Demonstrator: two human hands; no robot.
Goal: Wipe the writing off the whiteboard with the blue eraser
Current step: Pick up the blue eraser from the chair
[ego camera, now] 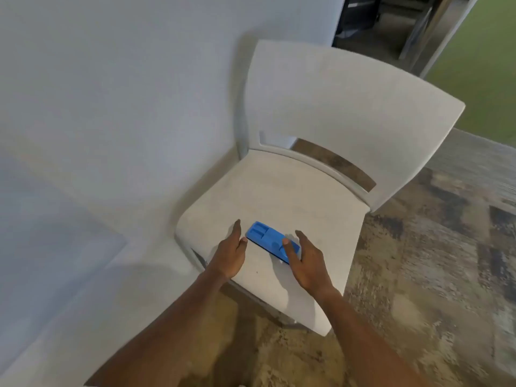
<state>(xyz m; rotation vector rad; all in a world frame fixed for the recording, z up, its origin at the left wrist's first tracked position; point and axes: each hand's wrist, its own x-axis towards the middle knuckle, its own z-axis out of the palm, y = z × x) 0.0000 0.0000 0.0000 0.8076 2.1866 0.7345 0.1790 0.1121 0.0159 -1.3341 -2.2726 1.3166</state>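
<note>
The blue eraser (266, 238) lies flat on the seat of a white chair (279, 196), near its front edge. My left hand (230, 254) hovers just left of the eraser, fingers apart, thumb close to its near end. My right hand (305, 259) is at the eraser's right end, fingers spread, thumb resting on or just over the blue plastic. Neither hand has closed around it. No writing is visible on the white surface (55, 224) at the left.
The chair's backrest (349, 107) rises behind the seat. A pale wall (125, 79) runs along the left. Patterned carpet (432, 261) covers the floor to the right and below. A dark doorway (377, 20) is at the top.
</note>
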